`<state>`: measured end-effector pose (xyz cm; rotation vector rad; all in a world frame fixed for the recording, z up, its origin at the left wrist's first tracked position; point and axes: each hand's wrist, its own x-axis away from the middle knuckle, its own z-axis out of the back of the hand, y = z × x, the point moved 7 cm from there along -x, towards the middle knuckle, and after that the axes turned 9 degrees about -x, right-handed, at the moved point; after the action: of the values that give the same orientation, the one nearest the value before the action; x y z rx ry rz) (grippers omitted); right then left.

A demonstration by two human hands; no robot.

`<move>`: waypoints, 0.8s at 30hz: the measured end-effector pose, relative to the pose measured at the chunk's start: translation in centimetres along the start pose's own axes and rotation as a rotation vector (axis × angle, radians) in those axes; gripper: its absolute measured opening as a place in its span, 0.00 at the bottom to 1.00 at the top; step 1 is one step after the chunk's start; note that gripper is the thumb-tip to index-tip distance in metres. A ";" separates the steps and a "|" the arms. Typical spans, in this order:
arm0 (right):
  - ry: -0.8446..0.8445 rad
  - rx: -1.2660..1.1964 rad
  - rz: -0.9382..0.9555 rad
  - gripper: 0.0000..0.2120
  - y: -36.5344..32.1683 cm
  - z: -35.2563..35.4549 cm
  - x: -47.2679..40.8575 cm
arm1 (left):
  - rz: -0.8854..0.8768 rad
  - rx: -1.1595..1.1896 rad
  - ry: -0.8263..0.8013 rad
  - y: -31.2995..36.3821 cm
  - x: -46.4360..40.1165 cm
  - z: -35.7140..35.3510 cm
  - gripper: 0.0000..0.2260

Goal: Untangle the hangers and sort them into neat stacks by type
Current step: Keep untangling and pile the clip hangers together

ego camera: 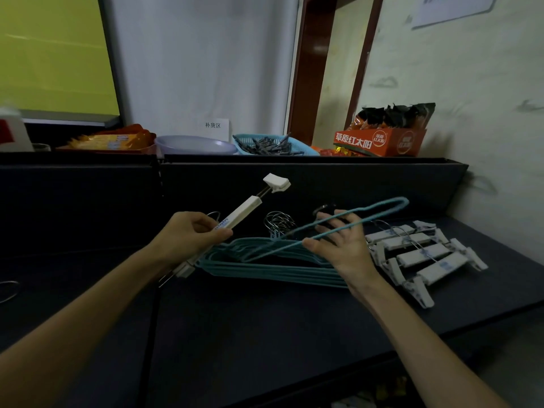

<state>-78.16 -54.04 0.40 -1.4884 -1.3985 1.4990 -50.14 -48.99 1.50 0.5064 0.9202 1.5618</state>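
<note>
Dark table (265, 319) | left hand (188, 234) grips clip hanger (240, 212) | right hand (344, 245) splayed, lifting teal hanger (379, 206)

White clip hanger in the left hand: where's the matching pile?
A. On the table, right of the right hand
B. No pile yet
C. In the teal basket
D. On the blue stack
A: the white clip hanger stack lies on the table, right of the right hand.
</note>
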 end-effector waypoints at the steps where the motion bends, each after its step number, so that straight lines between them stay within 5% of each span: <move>1: -0.002 0.016 -0.003 0.35 0.1 0.2 0.1 | -0.001 -0.006 -0.001 0.0 0.0 -0.1 0.11; 9: -0.020 -0.017 -0.065 0.34 0.8 -0.2 0.7 | 0.019 -0.043 -0.027 -0.6 0.1 -1.5 0.13; 12: -0.008 0.043 -0.062 0.26 0.5 0.4 1.1 | 0.031 -0.021 -0.026 -0.7 0.2 -1.8 0.13; 14: -0.032 0.133 -0.060 0.22 0.4 1.0 1.3 | 0.033 -0.022 -0.028 -0.7 0.4 -1.8 0.12; 18: -0.215 0.344 -0.151 0.30 0.9 2.3 2.0 | 0.029 -0.023 -0.040 -0.6 0.6 -1.9 0.11; 24: -0.362 0.963 -0.068 0.29 -0.8 5.7 2.4 | 0.023 -0.013 -0.019 -0.4 0.6 -1.9 0.11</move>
<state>-84.24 -53.08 -0.70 -0.5820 -0.6653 2.0337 -51.47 -48.96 0.00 0.5241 0.8921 1.5803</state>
